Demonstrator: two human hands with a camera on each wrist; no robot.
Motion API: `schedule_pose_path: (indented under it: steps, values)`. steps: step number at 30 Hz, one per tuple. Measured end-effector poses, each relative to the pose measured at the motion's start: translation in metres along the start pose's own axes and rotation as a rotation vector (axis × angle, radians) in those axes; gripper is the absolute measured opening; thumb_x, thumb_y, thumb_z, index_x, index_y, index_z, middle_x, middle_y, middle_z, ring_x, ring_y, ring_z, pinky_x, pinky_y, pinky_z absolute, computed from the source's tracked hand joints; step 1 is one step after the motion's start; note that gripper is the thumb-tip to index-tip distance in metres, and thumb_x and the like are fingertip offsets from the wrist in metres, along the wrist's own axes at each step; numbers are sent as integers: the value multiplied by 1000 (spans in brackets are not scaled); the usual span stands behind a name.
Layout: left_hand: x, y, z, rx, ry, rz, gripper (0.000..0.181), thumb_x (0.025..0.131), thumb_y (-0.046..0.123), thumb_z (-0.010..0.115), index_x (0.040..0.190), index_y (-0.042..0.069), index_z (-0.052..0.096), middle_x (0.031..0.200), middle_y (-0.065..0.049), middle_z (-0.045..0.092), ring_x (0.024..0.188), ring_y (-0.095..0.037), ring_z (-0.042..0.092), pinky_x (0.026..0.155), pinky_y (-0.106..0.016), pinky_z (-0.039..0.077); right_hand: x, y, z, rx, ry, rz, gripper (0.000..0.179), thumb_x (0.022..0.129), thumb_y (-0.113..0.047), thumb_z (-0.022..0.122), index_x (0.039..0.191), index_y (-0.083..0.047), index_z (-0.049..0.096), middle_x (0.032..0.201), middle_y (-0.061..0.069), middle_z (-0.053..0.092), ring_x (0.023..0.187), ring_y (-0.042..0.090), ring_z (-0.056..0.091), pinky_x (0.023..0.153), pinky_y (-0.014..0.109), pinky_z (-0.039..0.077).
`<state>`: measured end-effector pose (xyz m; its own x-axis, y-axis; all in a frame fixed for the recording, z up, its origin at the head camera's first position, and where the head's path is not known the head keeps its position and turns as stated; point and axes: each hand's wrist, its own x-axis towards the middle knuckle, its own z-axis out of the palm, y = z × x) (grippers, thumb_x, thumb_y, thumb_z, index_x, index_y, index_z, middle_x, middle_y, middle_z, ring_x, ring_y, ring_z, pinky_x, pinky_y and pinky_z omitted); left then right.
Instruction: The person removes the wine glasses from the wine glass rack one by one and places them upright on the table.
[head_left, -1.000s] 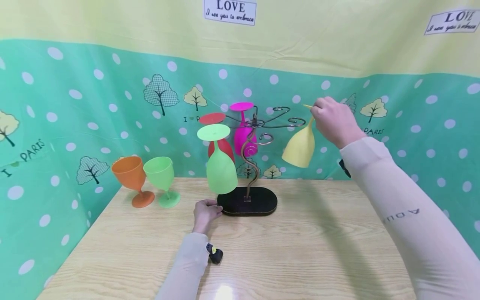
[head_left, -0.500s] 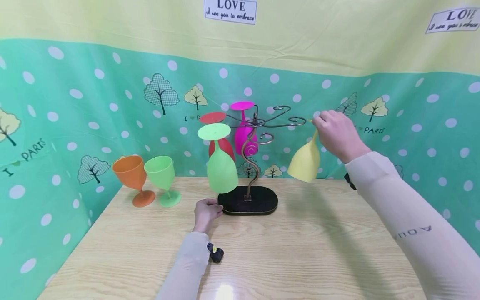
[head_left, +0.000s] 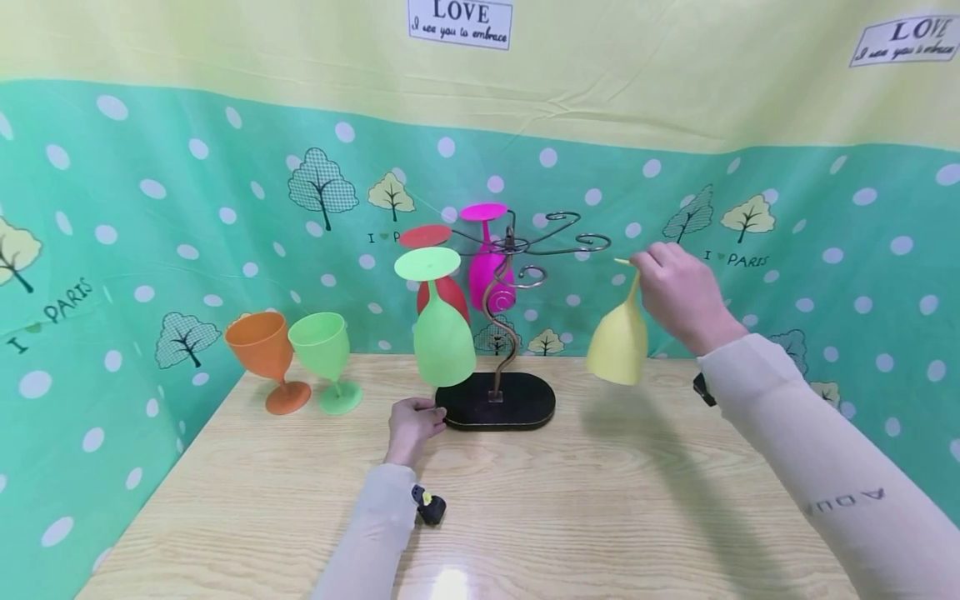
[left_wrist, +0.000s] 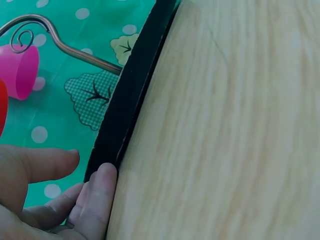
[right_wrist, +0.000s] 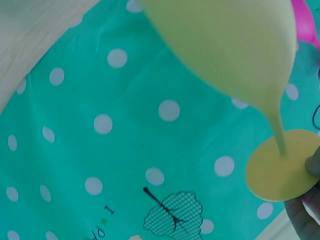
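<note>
A yellow plastic goblet [head_left: 618, 342] hangs upside down in the air, right of the wire goblet rack [head_left: 517, 247]. My right hand [head_left: 678, 287] pinches its foot; in the right wrist view the fingertips [right_wrist: 314, 162] lie on the round foot's edge. My left hand [head_left: 411, 427] holds the left end of the rack's black oval base [head_left: 495, 402], fingers right at its edge. Upside down on the rack hang a green goblet [head_left: 442, 342], a red goblet [head_left: 453, 296] partly hidden behind it, and a magenta goblet [head_left: 491, 279].
An orange goblet [head_left: 260, 346] and another green goblet [head_left: 322, 346] stand upright at the table's back left. Curled wire arms [head_left: 592, 242] stick out on the rack's right side. A polka-dot curtain [head_left: 225, 192] hangs behind the wooden table [head_left: 570, 508].
My right hand has lowered the yellow goblet and moved it slightly right, away from the rack's wire arms. My left hand stays at the base.
</note>
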<state>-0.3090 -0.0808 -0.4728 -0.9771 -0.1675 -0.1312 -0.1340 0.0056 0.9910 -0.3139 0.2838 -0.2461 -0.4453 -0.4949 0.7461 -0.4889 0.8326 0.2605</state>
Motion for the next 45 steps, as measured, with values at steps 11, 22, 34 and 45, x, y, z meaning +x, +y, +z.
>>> schedule_pose_path:
  steps: [11,22,34,45]
  values:
    - [-6,8,-4,22,-92,7,35,87,-1,64,118,-14,54,105,-25,62,92,-34,67,80,-36,56,-21,-29,5,55,55,51,11,80,10,60,89,5,65,81,15,62,69,30,57,54,38,53]
    - [-30,21,-10,231,-229,135,37,85,13,71,115,-6,61,92,-13,65,80,-30,65,71,-41,56,-43,-54,18,118,52,134,8,80,7,61,86,2,64,75,10,56,62,24,52,49,34,49]
    - [-64,33,-7,332,-344,228,31,84,16,73,109,-2,66,89,-5,66,79,-15,61,69,-29,53,-58,-86,33,212,67,260,6,81,3,64,87,-1,64,76,9,58,61,20,53,51,31,49]
    - [-87,28,1,345,-482,298,36,89,32,68,110,2,67,94,-3,67,84,-14,61,74,-29,52,-83,-110,49,306,121,374,11,79,5,66,88,-1,65,78,8,60,68,19,58,57,31,53]
